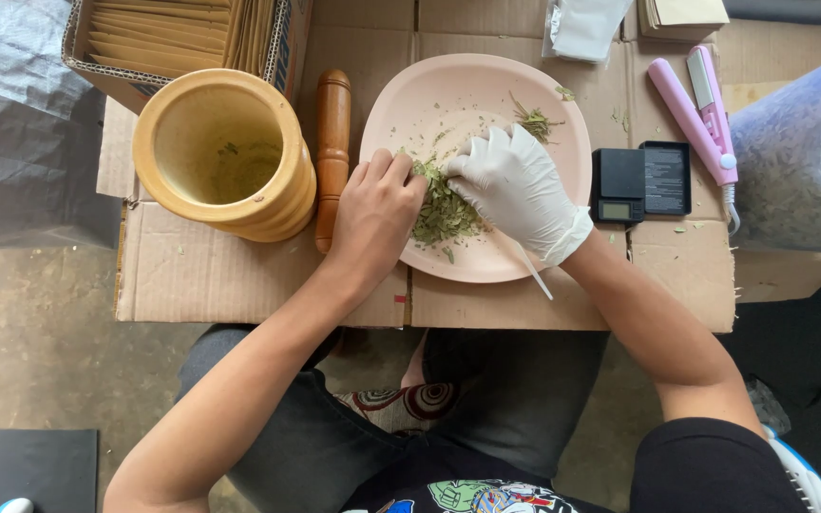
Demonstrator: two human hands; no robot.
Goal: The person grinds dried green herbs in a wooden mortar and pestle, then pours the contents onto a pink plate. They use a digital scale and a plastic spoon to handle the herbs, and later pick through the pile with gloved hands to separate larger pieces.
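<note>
Over the round pale pink plate [525, 85], our bare left hand [375, 214] rested on the near-left part of the heap, fingers curled together onto the pile of dried green leaf flakes [444, 217]. Our white-gloved right hand [517, 188] pressed in from the other side, fingers bunched on the flakes, a thin white stick [536, 275] trailing under its wrist. Those flakes looked light, brittle and loose, best gathered in a soft pinch from the heap's edge. The plate sat mid-way along the flattened brown cardboard sheet [211, 275], the yellow wooden mortar [225, 152] and brown wooden pestle [333, 152] towards its left edge, the small black pocket scale [640, 182] towards the right.
</note>
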